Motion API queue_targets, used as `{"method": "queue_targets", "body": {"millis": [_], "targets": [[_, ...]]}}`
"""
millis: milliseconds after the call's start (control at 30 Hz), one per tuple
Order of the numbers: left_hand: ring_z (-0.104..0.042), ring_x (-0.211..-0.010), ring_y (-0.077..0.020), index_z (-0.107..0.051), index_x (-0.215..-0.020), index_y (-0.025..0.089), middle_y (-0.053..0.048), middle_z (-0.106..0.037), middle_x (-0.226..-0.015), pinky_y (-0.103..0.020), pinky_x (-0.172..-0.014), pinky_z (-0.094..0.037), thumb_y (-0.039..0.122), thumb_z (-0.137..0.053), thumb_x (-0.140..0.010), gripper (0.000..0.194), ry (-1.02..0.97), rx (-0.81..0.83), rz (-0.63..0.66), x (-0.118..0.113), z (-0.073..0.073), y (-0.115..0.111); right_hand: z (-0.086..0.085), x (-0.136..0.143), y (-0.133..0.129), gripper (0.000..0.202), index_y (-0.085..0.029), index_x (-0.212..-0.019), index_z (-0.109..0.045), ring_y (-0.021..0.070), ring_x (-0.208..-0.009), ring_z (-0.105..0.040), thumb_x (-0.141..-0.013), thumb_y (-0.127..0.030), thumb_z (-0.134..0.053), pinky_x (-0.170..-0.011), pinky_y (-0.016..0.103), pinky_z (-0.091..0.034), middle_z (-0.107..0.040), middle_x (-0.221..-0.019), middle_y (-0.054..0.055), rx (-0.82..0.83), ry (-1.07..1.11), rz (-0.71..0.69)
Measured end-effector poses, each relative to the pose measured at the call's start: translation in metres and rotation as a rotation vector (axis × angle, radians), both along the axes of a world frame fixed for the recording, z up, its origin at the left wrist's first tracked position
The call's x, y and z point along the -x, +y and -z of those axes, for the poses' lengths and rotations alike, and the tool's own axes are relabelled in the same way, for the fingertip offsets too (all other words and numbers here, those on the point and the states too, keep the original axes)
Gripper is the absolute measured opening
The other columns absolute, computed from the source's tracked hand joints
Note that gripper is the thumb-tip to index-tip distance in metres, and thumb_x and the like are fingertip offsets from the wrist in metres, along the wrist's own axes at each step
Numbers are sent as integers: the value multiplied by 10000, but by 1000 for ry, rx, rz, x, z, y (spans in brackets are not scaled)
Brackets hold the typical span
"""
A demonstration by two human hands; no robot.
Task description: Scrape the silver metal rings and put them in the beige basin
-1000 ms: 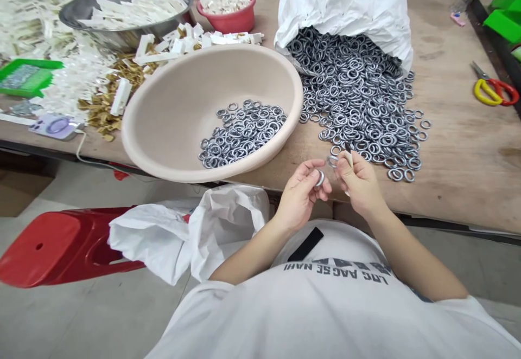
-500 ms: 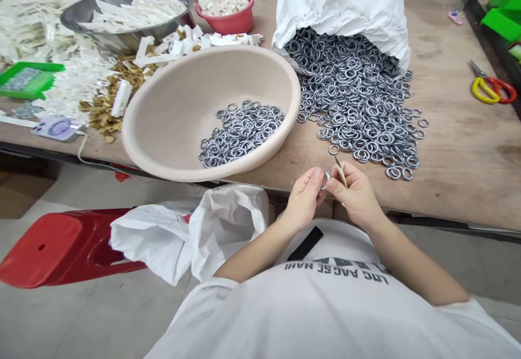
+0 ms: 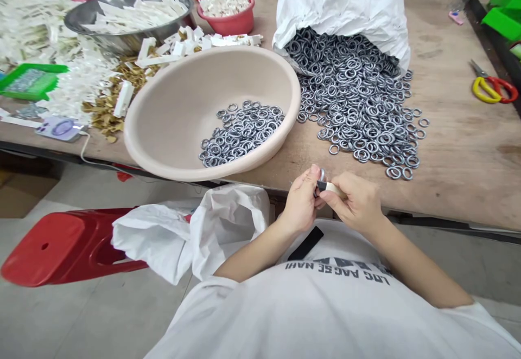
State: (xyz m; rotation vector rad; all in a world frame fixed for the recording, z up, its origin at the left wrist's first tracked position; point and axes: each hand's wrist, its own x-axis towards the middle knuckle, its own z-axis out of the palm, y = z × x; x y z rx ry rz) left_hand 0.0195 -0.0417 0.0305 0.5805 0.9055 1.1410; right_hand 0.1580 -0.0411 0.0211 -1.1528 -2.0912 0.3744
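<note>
At the table's near edge, my left hand (image 3: 301, 199) pinches one grey ring (image 3: 322, 174) between thumb and fingers. My right hand (image 3: 360, 200) is closed around a small blade (image 3: 331, 187) with a flat dark end and a pale, wrapped-looking handle. The dark end lies against or just in front of the ring; whether it touches cannot be made out. To the left, a beige basin (image 3: 175, 88) holds a heap of similar rings (image 3: 244, 134). Beyond my hands, a large pile of rings (image 3: 362, 98) spills from a white sack (image 3: 342, 1) lying on its side.
Red-and-yellow scissors (image 3: 490, 88) lie at the right. At the back left are a steel bowl (image 3: 122, 42) and a red bowl (image 3: 232, 21) of white pieces. A phone (image 3: 61, 128) with a cable rests near the left front edge. Below stand a red stool (image 3: 44, 248) and an open white bag (image 3: 228, 223).
My right hand has turned, bringing the blade down from pointing upward to lying flat across the ring. My left hand still holds the ring, now slightly shifted.
</note>
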Motion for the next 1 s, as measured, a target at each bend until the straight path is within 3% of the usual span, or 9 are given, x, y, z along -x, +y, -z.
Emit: {"method": "queue_targets", "body": {"millis": [300,433,600,667,800,900,1000], "targets": [[-243,-412,-37,-433,-655,177,74,-310,-522,-196,-398,-200,601,-645,-822,503,-13,-27,12,0,0,2,-1,1,-1,279,-207,-743,-551,128,-609,-475,-946,-396,-582,-610,298,-311,-601,-693,6,-50,-26,-9],[-225,-405,-31,-437,-693,180,83,-306,-528,-186,-400,-191,594,-648,-824,483,-18,-1,35,1,2,0,1,-1,3,328,-208,-717,-548,128,-594,-475,-957,-433,-555,-604,293,-306,-581,-660,-1,-1,-16,-6],[-274,-419,-29,-415,-674,177,71,-346,-565,-183,-414,-237,552,-618,-869,469,-40,-100,127,4,9,-7,10,-21,35,416,-225,-839,-645,164,-590,-530,-993,-539,-419,-579,288,-287,-606,-633,2,222,-76,321],[-292,-412,-31,-425,-677,177,71,-355,-563,-186,-415,-264,529,-612,-882,448,-40,-106,101,6,12,-7,14,-24,48,418,-231,-928,-680,195,-641,-582,-985,-554,-422,-589,298,-288,-683,-724,32,249,-194,359],[-439,-435,-48,-530,-729,162,25,-551,-619,-198,-455,-384,516,-623,-875,395,6,-115,32,12,15,1,20,-12,63,323,-248,-1165,-653,257,-822,-664,-939,-458,-558,-639,318,-340,-742,-1048,88,214,-376,325],[-561,-490,-69,-656,-903,138,-35,-689,-749,-201,-493,-456,494,-652,-857,359,36,-86,4,19,17,7,22,-4,71,276,-214,-1140,-660,274,-840,-671,-939,-373,-558,-650,331,-364,-732,-1047,127,219,-485,359],[-629,-558,-91,-672,-1059,146,-43,-716,-826,-205,-523,-515,441,-697,-825,377,3,-34,-28,26,19,11,23,-6,75,249,-187,-1101,-668,273,-837,-658,-944,-330,-537,-663,335,-376,-722,-1029,145,234,-464,357]]}}
